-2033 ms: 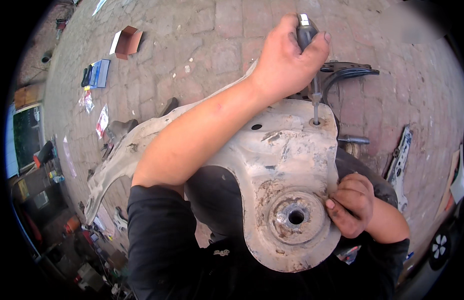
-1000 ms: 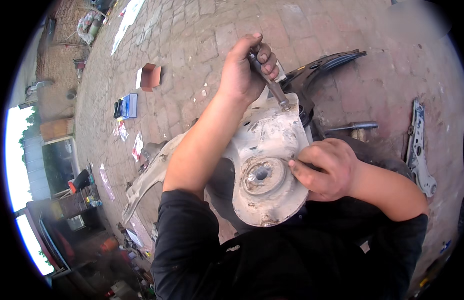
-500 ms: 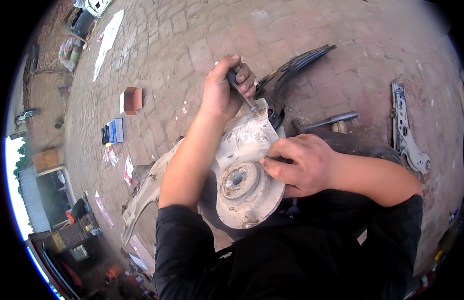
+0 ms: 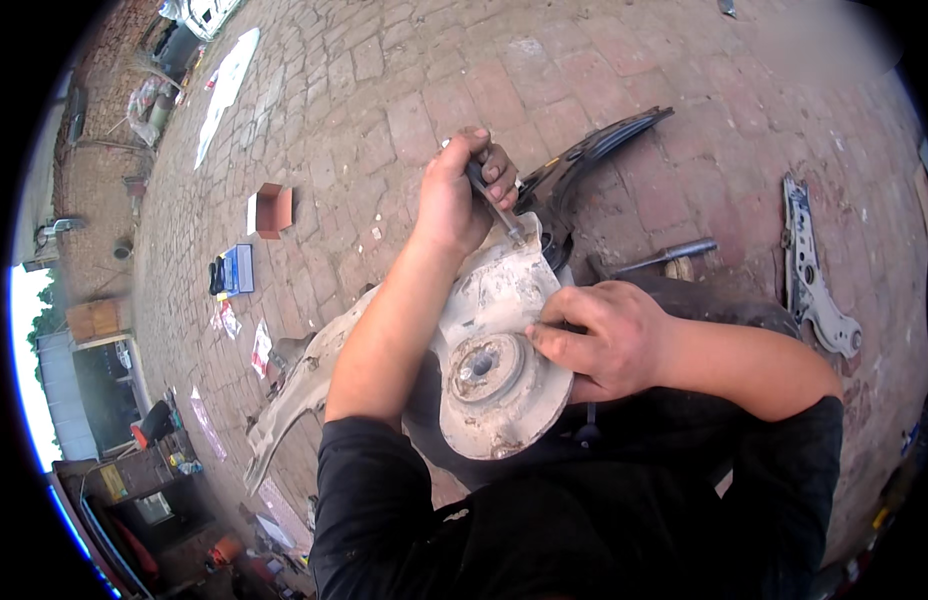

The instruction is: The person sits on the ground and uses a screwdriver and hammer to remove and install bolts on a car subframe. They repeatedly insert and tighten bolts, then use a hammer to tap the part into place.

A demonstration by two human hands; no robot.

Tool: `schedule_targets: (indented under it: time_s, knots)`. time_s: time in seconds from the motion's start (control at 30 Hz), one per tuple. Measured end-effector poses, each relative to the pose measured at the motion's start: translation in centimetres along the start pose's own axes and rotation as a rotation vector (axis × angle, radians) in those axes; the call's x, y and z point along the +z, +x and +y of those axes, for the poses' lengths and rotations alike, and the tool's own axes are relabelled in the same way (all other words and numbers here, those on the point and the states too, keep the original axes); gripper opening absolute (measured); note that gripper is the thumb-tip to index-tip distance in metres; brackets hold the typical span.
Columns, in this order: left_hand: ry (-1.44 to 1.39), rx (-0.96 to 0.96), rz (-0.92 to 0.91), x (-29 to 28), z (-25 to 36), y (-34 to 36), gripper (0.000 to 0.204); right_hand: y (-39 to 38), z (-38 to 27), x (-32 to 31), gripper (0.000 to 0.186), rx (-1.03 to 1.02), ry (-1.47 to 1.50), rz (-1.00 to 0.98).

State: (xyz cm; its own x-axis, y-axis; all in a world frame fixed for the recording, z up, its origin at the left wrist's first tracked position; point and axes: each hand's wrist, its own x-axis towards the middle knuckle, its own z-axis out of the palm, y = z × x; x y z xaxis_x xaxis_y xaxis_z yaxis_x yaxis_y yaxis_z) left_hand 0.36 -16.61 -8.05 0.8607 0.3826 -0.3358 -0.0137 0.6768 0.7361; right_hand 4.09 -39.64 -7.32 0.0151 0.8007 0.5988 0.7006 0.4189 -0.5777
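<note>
Metal arm (image 4: 496,300) sits on the near side of the black curved bracket (image 4: 596,148); looks heavy, stiff, gritty rather than slick, best held by its edge. Right hand (image 4: 606,335), also near side of bracket, pinches that edge; left hand (image 4: 462,190), left of bracket, fists a dark-handled tool (image 4: 502,211).

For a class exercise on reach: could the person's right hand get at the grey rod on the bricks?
Probably yes: the grey rod lies beyond the right hand, its outer end uncovered, though the hand must first leave the pale metal part.
</note>
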Motion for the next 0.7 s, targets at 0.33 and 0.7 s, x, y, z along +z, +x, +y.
schedule_targets:
  time_s: [0.33,0.7]
  knots:
    - [0.021,0.008,0.009,-0.01,0.02,-0.03,0.022,0.06,-0.01,-0.15,0.046,0.005,0.007,-0.005]
    - [0.008,0.002,-0.001,-0.24,-0.11,0.00,0.021,-0.03,0.01,-0.02,0.047,-0.002,-0.014,0.007]
